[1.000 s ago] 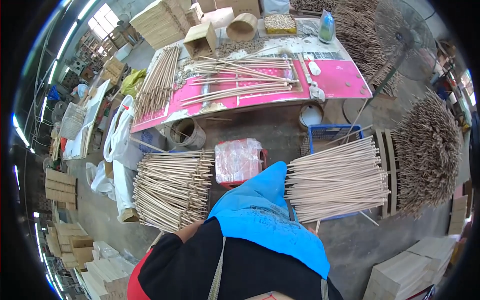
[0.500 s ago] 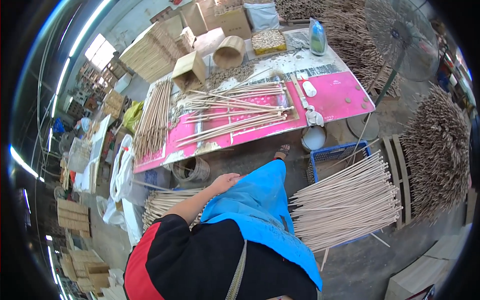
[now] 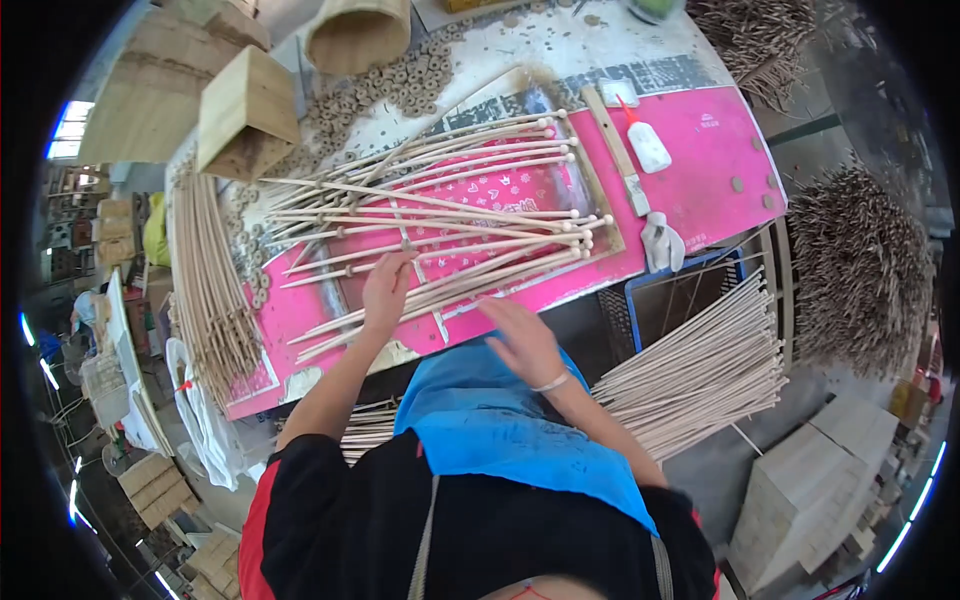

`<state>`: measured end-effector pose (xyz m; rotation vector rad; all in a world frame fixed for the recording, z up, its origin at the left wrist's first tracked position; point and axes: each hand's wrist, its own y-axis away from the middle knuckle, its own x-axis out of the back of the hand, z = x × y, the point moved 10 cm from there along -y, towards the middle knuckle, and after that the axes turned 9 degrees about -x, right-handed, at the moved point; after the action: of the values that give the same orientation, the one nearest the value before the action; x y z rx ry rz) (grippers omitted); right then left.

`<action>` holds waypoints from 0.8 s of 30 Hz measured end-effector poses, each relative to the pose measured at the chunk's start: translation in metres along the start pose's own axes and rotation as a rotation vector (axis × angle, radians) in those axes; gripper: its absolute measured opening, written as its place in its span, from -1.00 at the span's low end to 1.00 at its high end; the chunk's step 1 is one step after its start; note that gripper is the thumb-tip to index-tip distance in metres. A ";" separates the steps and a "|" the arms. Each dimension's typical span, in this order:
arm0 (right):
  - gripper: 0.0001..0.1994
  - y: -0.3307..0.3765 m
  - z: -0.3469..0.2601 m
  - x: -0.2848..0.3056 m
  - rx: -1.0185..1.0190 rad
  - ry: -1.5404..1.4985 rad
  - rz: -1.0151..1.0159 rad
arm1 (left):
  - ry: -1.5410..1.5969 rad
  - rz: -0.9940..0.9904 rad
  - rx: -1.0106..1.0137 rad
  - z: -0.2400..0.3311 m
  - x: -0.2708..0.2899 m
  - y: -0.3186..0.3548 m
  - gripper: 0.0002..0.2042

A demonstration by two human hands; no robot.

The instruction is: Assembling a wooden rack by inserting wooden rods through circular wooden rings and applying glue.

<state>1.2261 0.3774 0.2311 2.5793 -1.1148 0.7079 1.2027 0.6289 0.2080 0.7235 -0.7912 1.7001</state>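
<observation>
Bundle of rods (image 3: pixel 200 270): laid at the left end of the table (image 3: pixel 700 200); ring-like lumps are seen toward the lower ends, and the lot is judged largely done. Wooden box (image 3: pixel 240 110): tipped, mouth toward the front. Rod stack (image 3: pixel 370 430): below the table, partly hidden by the left arm. Left hand (image 3: pixel 388 290): narrowed, fingertips brought to the middle rods (image 3: pixel 460 285); whether one is gripped cannot be told. Loose rings (image 3: pixel 400 90): scattered behind, unfitted. Middle rods: spread mid-table, ball ends rightward; rings are borne by some, none made out on others, so this lot is judged part done. Several are crossed, and single rods may be hard to free. Right hand (image 3: pixel 525 340): fingers spread, nothing seen held, near the front edge. Wooden strip (image 3: pixel 608 135), white bottle (image 3: pixel 648 148), white crumpled lump (image 3: pixel 660 242): set to the right. Rod pile (image 3: pixel 700 370): beside the table; rings not made out.
</observation>
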 end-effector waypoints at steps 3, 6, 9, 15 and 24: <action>-0.34 -0.069 -0.014 -0.062 0.169 0.252 -0.188 | -0.030 -0.121 -0.047 -0.017 0.007 -0.018 -0.66; -0.38 -0.086 0.034 -0.106 0.098 0.471 -0.253 | -0.229 -0.278 -0.201 -0.018 -0.010 -0.016 -0.40; -0.52 -0.091 0.045 -0.111 0.094 0.508 -0.250 | -0.275 -0.406 -0.333 -0.020 -0.036 -0.025 -0.21; -0.65 -0.102 0.056 -0.132 0.099 0.552 -0.447 | -0.255 -0.417 -0.530 0.004 -0.078 -0.076 -0.14; -0.68 -0.090 0.037 -0.124 0.368 0.593 -0.311 | -0.447 -0.130 -0.601 -0.002 -0.075 -0.104 -0.33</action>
<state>1.2314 0.4993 0.1323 2.4501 -0.4182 1.5671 1.3211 0.6090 0.1630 0.7112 -1.4515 1.0962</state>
